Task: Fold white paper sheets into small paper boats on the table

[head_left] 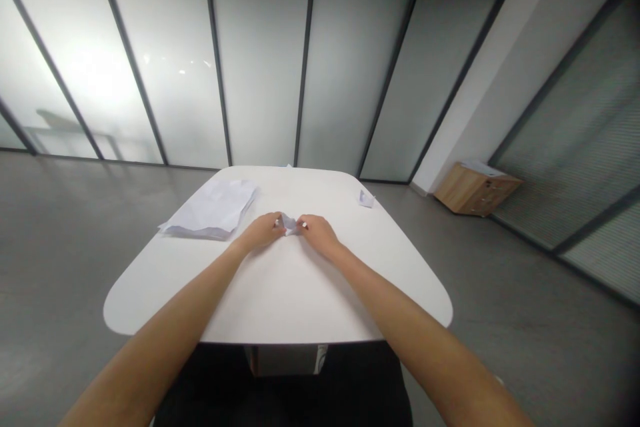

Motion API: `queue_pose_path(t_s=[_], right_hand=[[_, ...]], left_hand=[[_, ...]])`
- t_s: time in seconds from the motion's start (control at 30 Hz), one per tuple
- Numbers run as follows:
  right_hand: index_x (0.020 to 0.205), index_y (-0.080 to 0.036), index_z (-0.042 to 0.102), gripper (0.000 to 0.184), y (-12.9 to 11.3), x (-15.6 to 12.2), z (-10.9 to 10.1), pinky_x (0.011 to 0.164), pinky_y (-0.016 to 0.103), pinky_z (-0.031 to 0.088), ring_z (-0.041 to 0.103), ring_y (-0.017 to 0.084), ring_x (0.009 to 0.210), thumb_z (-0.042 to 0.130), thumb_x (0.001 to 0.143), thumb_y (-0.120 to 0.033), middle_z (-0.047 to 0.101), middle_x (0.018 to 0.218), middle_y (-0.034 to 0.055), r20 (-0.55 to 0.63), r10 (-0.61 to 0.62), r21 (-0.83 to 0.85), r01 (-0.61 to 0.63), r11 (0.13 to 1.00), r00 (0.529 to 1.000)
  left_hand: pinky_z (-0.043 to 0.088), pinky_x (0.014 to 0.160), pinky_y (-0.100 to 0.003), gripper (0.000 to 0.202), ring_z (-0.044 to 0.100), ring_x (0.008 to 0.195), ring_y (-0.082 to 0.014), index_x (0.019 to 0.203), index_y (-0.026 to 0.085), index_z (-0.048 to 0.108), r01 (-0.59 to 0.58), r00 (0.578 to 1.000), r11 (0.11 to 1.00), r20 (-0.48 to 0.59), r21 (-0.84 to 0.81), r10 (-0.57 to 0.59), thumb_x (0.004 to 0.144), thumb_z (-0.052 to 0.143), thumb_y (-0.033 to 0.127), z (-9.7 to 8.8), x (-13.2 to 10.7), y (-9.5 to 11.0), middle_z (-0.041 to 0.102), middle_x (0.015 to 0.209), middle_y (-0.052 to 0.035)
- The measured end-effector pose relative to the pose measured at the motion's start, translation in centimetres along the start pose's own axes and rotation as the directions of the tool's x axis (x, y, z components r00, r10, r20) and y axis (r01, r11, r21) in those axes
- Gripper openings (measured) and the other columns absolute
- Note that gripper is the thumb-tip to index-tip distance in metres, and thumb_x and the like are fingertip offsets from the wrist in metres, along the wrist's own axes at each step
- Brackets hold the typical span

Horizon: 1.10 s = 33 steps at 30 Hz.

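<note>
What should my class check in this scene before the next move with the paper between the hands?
1. Left hand and right hand both at the small white paper piece: ok.
2. Paper piece above the white table, well inside its edges: ok.
3. Stack of paper sheets beside the left hand, not under it: ok.
4. Folded paper scrap near the far right edge, apart from both hands: ok.
5. Creases and edges of the held piece lined up: cannot tell, as the piece is small and the fingers hide part of it.
</note>
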State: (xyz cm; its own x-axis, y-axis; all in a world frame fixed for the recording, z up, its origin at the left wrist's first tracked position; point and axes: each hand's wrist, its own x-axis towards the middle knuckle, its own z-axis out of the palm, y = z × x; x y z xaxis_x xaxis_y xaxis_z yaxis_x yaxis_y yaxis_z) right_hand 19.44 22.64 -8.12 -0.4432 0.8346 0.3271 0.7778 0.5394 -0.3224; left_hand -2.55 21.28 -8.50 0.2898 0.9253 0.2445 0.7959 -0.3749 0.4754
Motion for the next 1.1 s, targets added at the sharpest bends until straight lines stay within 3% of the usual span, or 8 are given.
queue_pose_path(t_s=[0.23,0.4,0.47,0.6,0.73,0.83,0.97,1.1], right_hand=[[0.124,-0.029,0.058,0.037,-1.4,-0.1,0.6,0.082,0.029,0.051,0.069,0.018,0.087,0.061,0.090,-0.017,0.075,0.099,0.0009,-0.064,0.083,0.256,-0.064,0.964,0.995],[0.118,-0.027,0.056,0.033,-1.1,0.1,2.0,0.082,0.030,0.054,0.069,0.016,0.082,0.063,0.087,-0.019,0.073,0.092,-0.0006,-0.121,0.164,0.517,-0.079,0.852,0.979],[0.115,-0.026,0.056,0.032,-1.0,0.2,2.3,0.080,0.032,0.056,0.069,0.015,0.078,0.065,0.085,-0.023,0.073,0.089,-0.0016,-0.118,0.196,0.645,-0.075,0.760,0.973],[0.107,-0.023,0.059,0.033,-1.0,0.4,2.5,0.072,0.032,0.060,0.069,0.015,0.072,0.072,0.079,-0.036,0.072,0.084,-0.0019,-0.047,0.285,0.870,-0.101,0.482,0.957],[0.103,-0.021,0.062,0.030,-1.4,0.3,2.4,0.070,0.031,0.062,0.068,0.014,0.066,0.076,0.078,-0.032,0.071,0.080,-0.0015,0.006,0.379,0.948,-0.126,0.293,0.925],[0.101,-0.021,0.062,0.025,-1.9,0.0,2.2,0.076,0.033,0.064,0.071,0.015,0.073,0.076,0.081,-0.026,0.073,0.084,0.0010,0.070,0.435,0.976,-0.151,0.154,0.898],[0.097,-0.020,0.062,0.022,-2.6,-0.3,1.9,0.078,0.035,0.066,0.073,0.018,0.079,0.078,0.083,-0.024,0.075,0.087,0.0043,0.127,0.455,0.984,-0.170,0.054,0.882],[0.094,-0.018,0.064,0.021,-3.2,-0.6,1.6,0.076,0.035,0.066,0.074,0.019,0.080,0.078,0.084,-0.031,0.076,0.087,0.0055,0.121,0.425,0.985,-0.161,0.059,0.897]], left_hand=[[0.046,0.075,-0.030,0.032,0.064,0.082,-0.0228,0.093,0.021,0.070,-0.018,1.000,1.000,0.010,-0.013,0.018,0.081,0.070,0.050,-0.3,-0.6,0.1,0.073,0.091,-0.0062],[0.044,0.072,-0.031,0.032,0.059,0.076,-0.0210,0.082,0.020,0.067,-0.015,0.999,1.000,-0.029,-0.019,0.015,0.081,0.069,0.052,0.2,-0.4,0.3,0.069,0.083,-0.0044],[0.045,0.073,-0.031,0.031,0.059,0.078,-0.0210,0.081,0.020,0.066,-0.002,0.999,0.997,-0.047,-0.080,-0.002,0.083,0.066,0.051,0.3,-0.6,0.5,0.068,0.083,-0.0042],[0.049,0.073,-0.030,0.029,0.063,0.080,-0.0198,0.089,0.020,0.065,0.036,0.994,0.952,-0.083,-0.305,-0.064,0.086,0.064,0.048,0.5,-1.2,1.3,0.067,0.083,-0.0030],[0.053,0.074,-0.029,0.048,0.068,0.079,-0.0162,0.122,0.021,0.055,0.020,0.983,0.734,-0.122,-0.679,-0.139,0.085,0.069,0.046,0.8,-1.7,2.4,0.065,0.092,-0.0023],[0.055,0.081,-0.029,0.054,0.069,0.085,-0.0145,0.128,0.019,0.054,-0.033,0.983,0.641,-0.140,-0.767,-0.117,0.084,0.072,0.044,0.8,-1.8,2.8,0.063,0.109,-0.0073],[0.054,0.079,-0.027,0.047,0.069,0.088,-0.0145,0.128,0.019,0.058,-0.097,0.978,0.705,-0.198,-0.702,-0.063,0.085,0.070,0.037,0.8,-1.9,2.7,0.064,0.117,-0.0087],[0.055,0.074,-0.025,0.037,0.070,0.082,-0.0141,0.121,0.020,0.062,-0.113,0.944,0.825,-0.318,-0.554,-0.084,0.084,0.064,0.026,0.8,-1.8,2.9,0.068,0.109,-0.0045]])
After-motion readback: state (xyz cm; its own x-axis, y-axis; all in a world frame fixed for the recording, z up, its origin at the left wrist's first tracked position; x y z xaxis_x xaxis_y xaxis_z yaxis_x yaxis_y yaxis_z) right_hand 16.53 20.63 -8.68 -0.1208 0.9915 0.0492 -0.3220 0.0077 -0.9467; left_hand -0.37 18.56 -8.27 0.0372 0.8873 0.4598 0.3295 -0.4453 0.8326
